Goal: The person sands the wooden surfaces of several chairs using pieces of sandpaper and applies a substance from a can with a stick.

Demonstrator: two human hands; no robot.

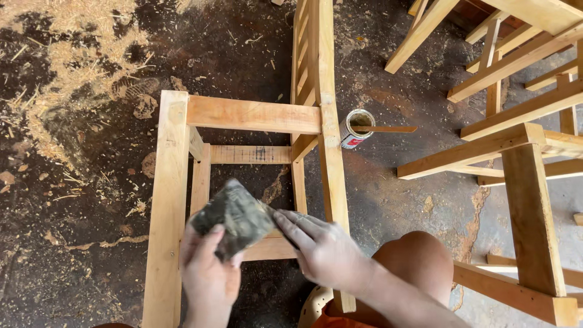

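Your left hand (209, 276) is clamped on a worn sandpaper sheet (234, 217) just above the chair frame's (167, 200) front rail; right hand (322, 249) lies flat, fingers apart, holding nothing, touching the sheet's edge. Fold it tight w/ both hands, keep it flat to the rail, rub along the grain. Glue tin (355, 129) sits beyond the frame.

A mottled grey-black sheet (234, 218) sits at 6 o'clock against the pale honey-yellow chair frame (252, 115), over a dark brown floor (91, 200) strewn with tan sawdust at 10 o'clock, beside a red-and-white can (354, 130).
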